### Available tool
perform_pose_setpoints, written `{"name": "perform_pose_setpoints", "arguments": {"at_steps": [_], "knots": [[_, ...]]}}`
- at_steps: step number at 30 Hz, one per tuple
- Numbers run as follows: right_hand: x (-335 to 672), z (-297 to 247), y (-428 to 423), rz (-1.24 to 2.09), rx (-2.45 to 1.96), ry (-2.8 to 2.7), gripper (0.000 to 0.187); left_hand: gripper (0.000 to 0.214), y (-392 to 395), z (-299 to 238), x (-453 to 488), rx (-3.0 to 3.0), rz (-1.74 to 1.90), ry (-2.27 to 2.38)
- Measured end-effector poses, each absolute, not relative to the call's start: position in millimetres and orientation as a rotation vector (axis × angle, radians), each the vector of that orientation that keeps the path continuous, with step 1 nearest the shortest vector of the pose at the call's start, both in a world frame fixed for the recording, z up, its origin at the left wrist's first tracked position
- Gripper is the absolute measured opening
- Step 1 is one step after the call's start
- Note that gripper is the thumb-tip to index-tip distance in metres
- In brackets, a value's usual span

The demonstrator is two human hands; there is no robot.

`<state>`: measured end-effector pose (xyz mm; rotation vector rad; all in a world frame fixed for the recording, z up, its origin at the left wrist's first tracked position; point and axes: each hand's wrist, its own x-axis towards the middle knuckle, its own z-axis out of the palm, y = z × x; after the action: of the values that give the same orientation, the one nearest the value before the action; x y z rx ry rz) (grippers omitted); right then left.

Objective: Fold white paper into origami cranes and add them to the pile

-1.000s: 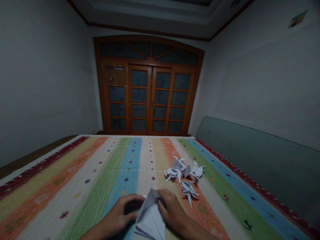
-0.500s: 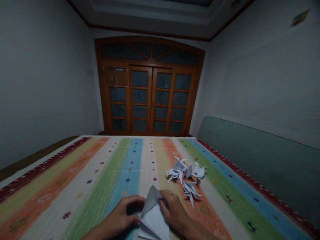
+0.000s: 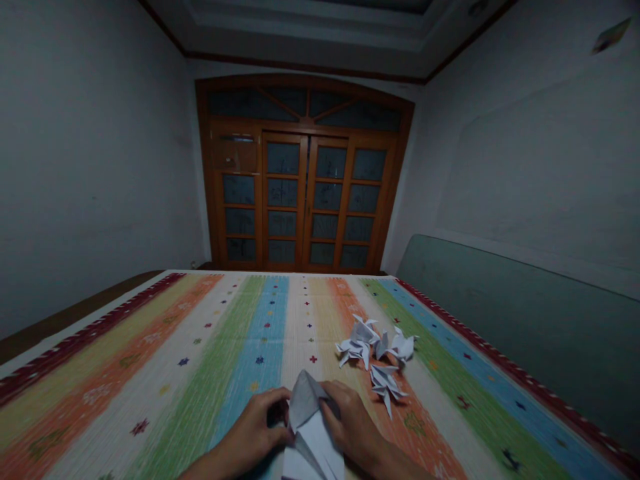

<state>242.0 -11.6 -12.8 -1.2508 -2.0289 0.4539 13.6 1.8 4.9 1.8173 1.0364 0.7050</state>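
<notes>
I have the folded white paper (image 3: 313, 427) gripped between both hands, its long axis running straight away from me to a grey-shaded point, its near end passing out of view. My left hand (image 3: 250, 427) and right hand (image 3: 353, 427) are both half closed, fingers pressed on opposite sides, neither clearly nearer. Just beyond the right hand lies a paper crane (image 3: 386, 390), closest of a small cluster on the striped woven mat (image 3: 150, 400).

Paper cranes (image 3: 374, 348) (a cluster) block the right hand (image 3: 353, 427).
</notes>
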Motion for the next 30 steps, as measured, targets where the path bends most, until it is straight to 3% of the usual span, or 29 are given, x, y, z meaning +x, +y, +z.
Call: {"name": "perform_pose_setpoints", "arguments": {"at_steps": [11,20,30], "knots": [[246.9,-11.1,-12.3,0.613,-1.288,-1.999,0.049,0.035,4.5,6.5,11.0,1.690,0.754,0.861],[238.2,-4.3,-13.1,0.745,-1.261,-1.911,0.029,0.039,4.4,-7.0,6.8,1.794,0.772,0.955],[223.9,-2.2,-19.7,0.740,-1.153,-1.889,0.015,0.019,-0.1,-0.9,14.3,1.892,0.762,1.129]]}}
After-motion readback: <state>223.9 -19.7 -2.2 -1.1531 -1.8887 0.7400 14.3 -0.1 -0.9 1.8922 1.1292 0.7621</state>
